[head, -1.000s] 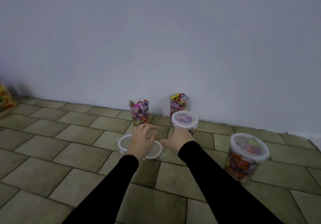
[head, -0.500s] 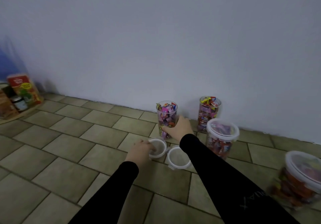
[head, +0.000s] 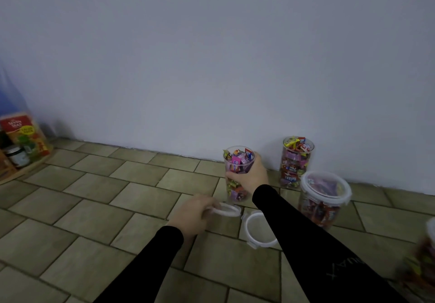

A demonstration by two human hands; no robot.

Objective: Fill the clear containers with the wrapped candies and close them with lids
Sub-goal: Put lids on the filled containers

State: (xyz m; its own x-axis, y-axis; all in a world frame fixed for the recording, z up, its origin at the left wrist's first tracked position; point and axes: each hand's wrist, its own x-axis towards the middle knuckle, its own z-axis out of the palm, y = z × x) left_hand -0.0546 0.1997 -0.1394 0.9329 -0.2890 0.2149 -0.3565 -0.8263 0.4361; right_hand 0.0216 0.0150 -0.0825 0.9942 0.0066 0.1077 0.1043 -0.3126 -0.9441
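My right hand [head: 250, 176] grips a tall clear container [head: 237, 161] full of wrapped candies, with no lid on it. My left hand [head: 191, 214] holds a round white-rimmed lid [head: 226, 209] tilted just above the floor, below that container. A second lid [head: 259, 229] lies flat on the tiles, partly under my right forearm. Another open container [head: 296, 161] of candies stands by the wall. A wider lidded container [head: 323, 196] stands in front of it.
A blurred lidded container [head: 426, 255] sits at the right edge. At the far left stand a red box [head: 23, 135] and a dark jar [head: 16, 156] on a low shelf. The wall [head: 211, 67] runs close behind the containers. The floor is tiled.
My view swung left. My right hand moved from the floor to the open container and closed around it. My left hand took a lid and lifted its edge off the tiles.
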